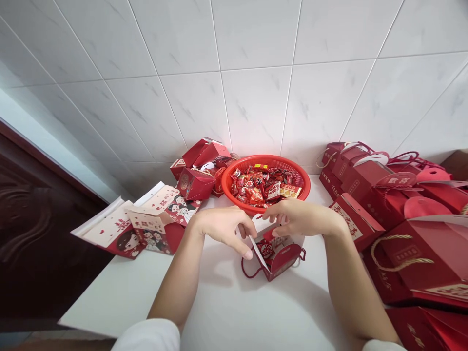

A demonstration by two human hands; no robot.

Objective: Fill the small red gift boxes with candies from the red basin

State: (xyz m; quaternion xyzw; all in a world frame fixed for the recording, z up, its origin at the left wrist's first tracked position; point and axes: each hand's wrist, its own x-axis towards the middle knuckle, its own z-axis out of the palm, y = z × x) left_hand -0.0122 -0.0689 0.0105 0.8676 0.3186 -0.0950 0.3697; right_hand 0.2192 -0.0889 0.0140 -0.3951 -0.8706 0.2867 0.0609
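A small red gift box (287, 258) stands on the white table with its top flaps raised. Red-wrapped sweets (267, 249) show inside it, and a dark red cord handle (252, 274) hangs at its left side. My left hand (228, 229) is at the left flap, which lies between its thumb and fingers. Over the box's back and right side, my right hand (298, 218) has curled fingers at the pale back flap (259, 224), its thumb above the opening. Part of the box is hidden by this hand.
A red plastic basket (306, 187) full of wrapped sweets stands behind the box. More red gift boxes (197, 184) are piled beside it. Cream-and-red printed boxes (109, 229) stand at the left, and several handled red boxes (405, 263) crowd the right. A tiled wall (256, 112) rises behind.
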